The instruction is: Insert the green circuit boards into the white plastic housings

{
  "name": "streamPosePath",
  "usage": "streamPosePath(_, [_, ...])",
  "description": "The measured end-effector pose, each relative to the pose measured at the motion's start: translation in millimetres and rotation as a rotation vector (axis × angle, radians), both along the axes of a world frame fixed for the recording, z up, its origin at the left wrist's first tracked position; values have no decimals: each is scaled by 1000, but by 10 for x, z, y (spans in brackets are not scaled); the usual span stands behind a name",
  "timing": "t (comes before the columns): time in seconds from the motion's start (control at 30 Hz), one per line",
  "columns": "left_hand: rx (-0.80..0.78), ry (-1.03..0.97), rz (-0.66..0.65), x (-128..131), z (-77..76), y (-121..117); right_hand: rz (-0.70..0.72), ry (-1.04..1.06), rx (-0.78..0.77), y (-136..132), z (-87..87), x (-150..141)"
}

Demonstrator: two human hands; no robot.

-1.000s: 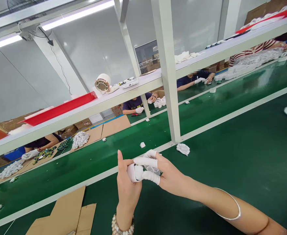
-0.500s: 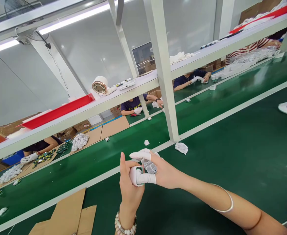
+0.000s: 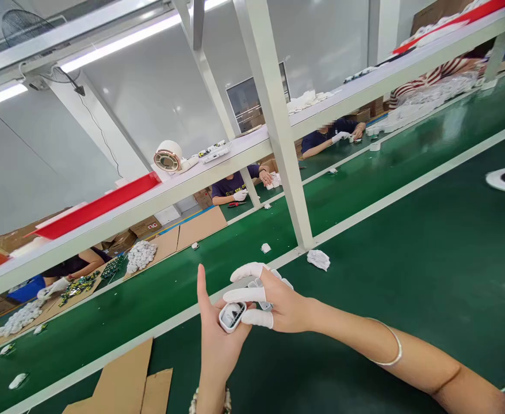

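My left hand point(image 3: 218, 339) is wrapped around a small white rounded case point(image 3: 232, 316), like an earbud case. Its open top faces me, with a white and dark part seated inside. On my right hand point(image 3: 274, 296), white finger cots cover the thumb and two fingers. The right thumb and one finger meet the case's rim from either side, while another finger is lifted clear. Behind the right hand lie several small grey plastic pieces point(image 3: 266, 305), partly hidden by it. A bead bracelet circles my left wrist.
A green conveyor point(image 3: 166, 287) carries scattered small white parts. A crumpled white item point(image 3: 318, 260) lies by the shelf post point(image 3: 274, 126). Flat cardboard point(image 3: 125, 374) is at lower left. Co-workers sit across the belt, below a shelf with a small fan point(image 3: 167, 156) and red tray point(image 3: 99, 204).
My left hand has tilted the case so its open top shows more. The right thumb has come out of the case to its rim. Parts on the belt have shifted right.
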State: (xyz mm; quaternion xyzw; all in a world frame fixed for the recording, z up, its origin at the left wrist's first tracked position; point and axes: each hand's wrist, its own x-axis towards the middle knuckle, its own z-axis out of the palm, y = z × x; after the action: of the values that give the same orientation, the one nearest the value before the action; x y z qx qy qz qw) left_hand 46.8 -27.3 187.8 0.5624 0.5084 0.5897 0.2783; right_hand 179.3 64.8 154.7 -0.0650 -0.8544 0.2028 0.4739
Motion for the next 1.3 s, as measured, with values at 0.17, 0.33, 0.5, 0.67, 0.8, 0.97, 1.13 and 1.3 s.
streamPosePath(0.17, [-78,-11,-64,-27,20,-20,148,29,32,51,-31,-11])
streamPosePath(0.33, [-105,33,-129,-111,-1,4,327,-21,-152,59,-2,-29])
streamPosePath(0.5, [-167,151,-116,-182,-62,102,260,-63,-239,49,3,-52])
streamPosePath(0.67, [-90,315,96,-233,-224,327,-52,-105,-319,4,-33,-112])
streamPosePath(0.8, [-41,337,48,-339,-388,511,-75,-247,-325,148,-36,-205])
streamPosePath(0.97, [-193,542,60,-624,-598,692,-300,-322,-285,926,-78,-334])
streamPosePath(1.13, [-413,847,-47,-689,-1001,927,-545,-580,-371,1732,-354,-405])
streamPosePath(1.3, [-410,876,-83,-597,-1322,1098,-740,-821,-444,2074,-623,-287])
